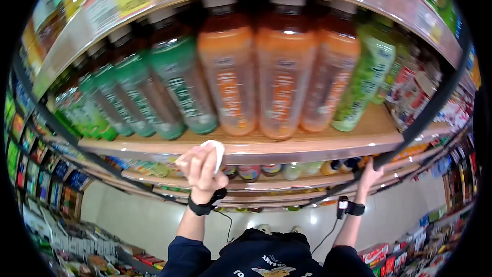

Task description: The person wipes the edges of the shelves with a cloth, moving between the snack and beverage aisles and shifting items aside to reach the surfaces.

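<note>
My left hand (201,168) is closed on a small white cloth (219,155), held at the front edge of the wooden shelf (246,149). On that shelf, just behind the hand, stand bottles with green labels (184,84) and bottles with orange labels (284,77), all upright. Lower at the right, my right hand (370,175) is wrapped against the black post (382,160) of the shelving; some of its fingers are hidden. Black bands with small devices circle both wrists.
Light green bottles (366,72) and bagged goods (417,90) fill the shelf's right end. A shelf above carries a price tag (115,0). Lower shelves hold more bottles (249,172). Pale floor (143,208) lies below, with other stocked shelves behind me.
</note>
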`<control>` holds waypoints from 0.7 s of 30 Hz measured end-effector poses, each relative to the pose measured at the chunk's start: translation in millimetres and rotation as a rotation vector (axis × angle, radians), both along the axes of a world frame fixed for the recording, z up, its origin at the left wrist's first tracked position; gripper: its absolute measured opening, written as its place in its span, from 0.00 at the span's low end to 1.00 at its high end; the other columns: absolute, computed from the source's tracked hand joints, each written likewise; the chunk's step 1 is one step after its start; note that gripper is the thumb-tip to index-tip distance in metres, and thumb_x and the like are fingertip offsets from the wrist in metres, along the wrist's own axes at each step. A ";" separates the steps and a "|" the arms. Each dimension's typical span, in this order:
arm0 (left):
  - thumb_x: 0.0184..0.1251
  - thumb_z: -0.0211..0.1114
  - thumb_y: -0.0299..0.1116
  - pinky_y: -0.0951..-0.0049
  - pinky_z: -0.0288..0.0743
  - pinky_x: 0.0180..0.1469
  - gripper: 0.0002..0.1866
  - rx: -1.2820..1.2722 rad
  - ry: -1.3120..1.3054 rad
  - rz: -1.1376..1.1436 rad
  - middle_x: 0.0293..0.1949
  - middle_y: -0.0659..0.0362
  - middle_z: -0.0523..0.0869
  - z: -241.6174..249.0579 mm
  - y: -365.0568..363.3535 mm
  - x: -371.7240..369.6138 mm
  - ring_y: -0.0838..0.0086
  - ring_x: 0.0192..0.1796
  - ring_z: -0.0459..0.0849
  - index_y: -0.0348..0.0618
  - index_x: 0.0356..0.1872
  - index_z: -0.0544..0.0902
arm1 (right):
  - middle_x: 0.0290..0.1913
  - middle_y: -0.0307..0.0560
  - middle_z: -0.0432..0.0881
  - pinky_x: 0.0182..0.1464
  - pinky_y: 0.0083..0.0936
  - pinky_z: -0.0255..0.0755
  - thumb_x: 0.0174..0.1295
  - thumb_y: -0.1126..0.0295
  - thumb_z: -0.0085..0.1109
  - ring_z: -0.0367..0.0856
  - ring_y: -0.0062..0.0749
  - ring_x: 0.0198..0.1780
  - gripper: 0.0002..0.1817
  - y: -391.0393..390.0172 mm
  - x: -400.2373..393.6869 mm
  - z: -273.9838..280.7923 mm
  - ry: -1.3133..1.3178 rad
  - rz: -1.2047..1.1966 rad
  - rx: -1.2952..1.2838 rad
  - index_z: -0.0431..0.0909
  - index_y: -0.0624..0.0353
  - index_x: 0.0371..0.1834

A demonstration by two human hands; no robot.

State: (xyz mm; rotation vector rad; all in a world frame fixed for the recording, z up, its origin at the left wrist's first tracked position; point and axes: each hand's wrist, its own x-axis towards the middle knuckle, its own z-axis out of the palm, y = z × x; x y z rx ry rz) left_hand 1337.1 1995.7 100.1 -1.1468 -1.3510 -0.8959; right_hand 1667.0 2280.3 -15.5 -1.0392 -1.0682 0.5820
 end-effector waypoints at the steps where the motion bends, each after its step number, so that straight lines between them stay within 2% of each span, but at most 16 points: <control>1: 0.54 0.49 0.39 0.65 0.68 0.45 0.19 0.006 0.018 -0.004 0.40 0.58 0.85 2.2 -3.2 -4.8 0.64 0.40 0.78 0.40 0.38 0.84 | 0.28 0.38 0.78 0.32 0.22 0.70 0.55 0.76 0.62 0.72 0.20 0.29 0.06 4.8 3.0 -4.2 -0.075 -0.042 0.015 0.78 0.69 0.32; 3: 0.56 0.47 0.40 0.67 0.68 0.45 0.20 0.005 0.034 0.027 0.41 0.59 0.85 3.1 -10.7 -10.9 0.66 0.40 0.77 0.42 0.38 0.84 | 0.31 0.38 0.80 0.36 0.21 0.70 0.57 0.71 0.64 0.73 0.20 0.32 0.10 14.5 13.8 -17.0 -0.070 0.014 -0.010 0.80 0.69 0.36; 4: 0.49 0.53 0.32 0.65 0.69 0.45 0.15 -0.001 -0.002 0.008 0.41 0.57 0.85 5.6 -15.1 -11.1 0.63 0.40 0.77 0.41 0.38 0.83 | 0.31 0.37 0.79 0.36 0.21 0.69 0.57 0.71 0.64 0.73 0.20 0.32 0.11 15.5 13.3 -18.8 -0.056 0.015 0.012 0.80 0.69 0.36; 9: 0.46 0.53 0.29 0.66 0.68 0.46 0.17 0.024 -0.013 0.077 0.40 0.56 0.85 5.7 -30.2 -26.2 0.63 0.40 0.77 0.38 0.37 0.83 | 0.30 0.37 0.79 0.33 0.19 0.68 0.58 0.68 0.65 0.72 0.18 0.30 0.12 15.7 13.5 -17.4 -0.024 0.011 -0.013 0.80 0.69 0.36; 12: 0.56 0.51 0.38 0.67 0.67 0.45 0.16 0.029 -0.038 0.115 0.40 0.60 0.84 3.3 -34.9 -30.9 0.66 0.41 0.76 0.43 0.37 0.84 | 0.30 0.38 0.79 0.33 0.20 0.69 0.59 0.68 0.64 0.72 0.20 0.29 0.13 16.0 11.4 -18.4 -0.044 -0.018 0.017 0.79 0.70 0.36; 13: 0.51 0.53 0.35 0.67 0.67 0.46 0.16 0.038 -0.043 0.106 0.41 0.60 0.84 4.1 -34.6 -29.9 0.66 0.41 0.76 0.43 0.37 0.84 | 0.30 0.39 0.79 0.33 0.20 0.69 0.59 0.68 0.64 0.72 0.20 0.29 0.13 15.2 10.4 -17.2 -0.041 -0.026 0.014 0.78 0.70 0.36; 16: 0.47 0.53 0.26 0.66 0.67 0.46 0.15 0.063 -0.056 0.099 0.37 0.55 0.84 7.7 -30.1 -25.2 0.63 0.39 0.76 0.37 0.36 0.82 | 0.32 0.41 0.80 0.36 0.21 0.70 0.59 0.68 0.64 0.74 0.21 0.32 0.14 11.9 9.2 -14.1 -0.042 -0.019 -0.009 0.78 0.71 0.37; 21: 0.49 0.53 0.24 0.66 0.62 0.46 0.13 0.155 -0.212 0.160 0.35 0.53 0.83 12.4 -15.6 -5.9 0.62 0.38 0.76 0.36 0.36 0.82 | 0.35 0.42 0.80 0.41 0.21 0.70 0.60 0.69 0.62 0.74 0.23 0.35 0.14 10.0 11.5 -16.9 -0.091 -0.031 -0.039 0.78 0.73 0.40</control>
